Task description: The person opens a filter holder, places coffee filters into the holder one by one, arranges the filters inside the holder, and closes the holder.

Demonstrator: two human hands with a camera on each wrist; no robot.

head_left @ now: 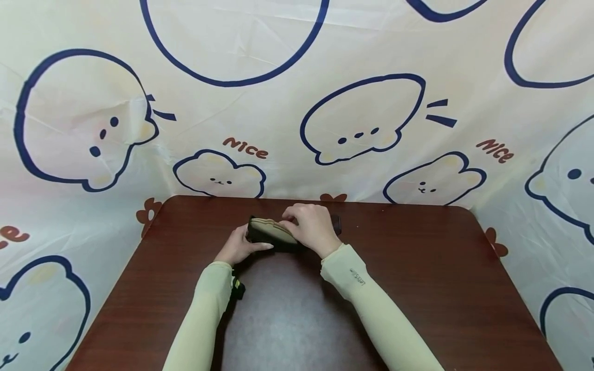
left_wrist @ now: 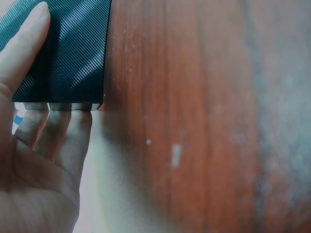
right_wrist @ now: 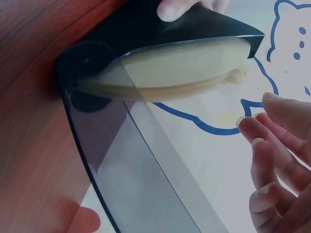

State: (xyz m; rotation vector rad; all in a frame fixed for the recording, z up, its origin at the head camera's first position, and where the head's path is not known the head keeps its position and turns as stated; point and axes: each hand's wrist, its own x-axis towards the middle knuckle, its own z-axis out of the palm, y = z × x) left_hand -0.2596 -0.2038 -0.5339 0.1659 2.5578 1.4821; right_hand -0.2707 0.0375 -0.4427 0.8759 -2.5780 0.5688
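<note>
A black case (head_left: 274, 238) with a finely ridged side (left_wrist: 73, 53) is tipped up near the far edge of the table. My left hand (head_left: 238, 247) grips its left end, thumb on the ridged face and fingers behind. Inside the case stands a stack of thin tan papers (right_wrist: 184, 73). Its smoky see-through lid (right_wrist: 131, 160) swings open from a rounded hinge end. Over the case's open top is my right hand (head_left: 313, 226), fingers loosely bent. In the right wrist view those fingers (right_wrist: 272, 131) are beside the papers, holding nothing.
The brown wooden table (head_left: 441, 288) spreads in front and to both sides. A pale cloth with cartoon outlines (head_left: 362, 41) hangs behind and around it. A dark rounded piece (head_left: 336, 224) shows just beyond the right hand. A black device (head_left: 238, 288) sits at the left wrist.
</note>
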